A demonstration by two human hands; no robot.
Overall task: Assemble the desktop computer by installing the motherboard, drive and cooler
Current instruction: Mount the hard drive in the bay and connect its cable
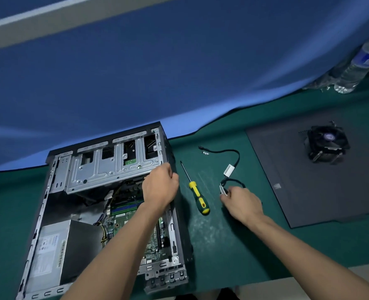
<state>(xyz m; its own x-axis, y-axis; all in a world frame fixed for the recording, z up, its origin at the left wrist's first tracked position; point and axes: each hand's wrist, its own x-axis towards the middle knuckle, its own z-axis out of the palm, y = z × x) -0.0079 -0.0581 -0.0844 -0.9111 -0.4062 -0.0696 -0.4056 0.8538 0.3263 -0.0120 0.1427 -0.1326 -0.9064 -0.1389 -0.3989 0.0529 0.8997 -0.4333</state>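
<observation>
An open computer case point(49, 213) lies on its side at the left of the green mat. Inside it I see the green motherboard point(123, 221), the grey power supply point(60, 252) and a metal drive cage point(105, 167) at the far end. My left hand point(159, 187) grips the case's right rim beside the cage. My right hand point(242, 202) pinches the white connector of a black cable point(233, 169) lying on the mat. The black cooler with its fan point(326, 141) stands far right on the case's dark side panel point(309, 191).
A yellow-and-green screwdriver point(197, 195) lies between the case and the cable. Small screws point(205, 153) sit near the cable's far end. Plastic bottles point(356, 68) stand at the back right. A blue cloth point(157, 72) hangs behind the mat. The table's front edge runs near my right arm.
</observation>
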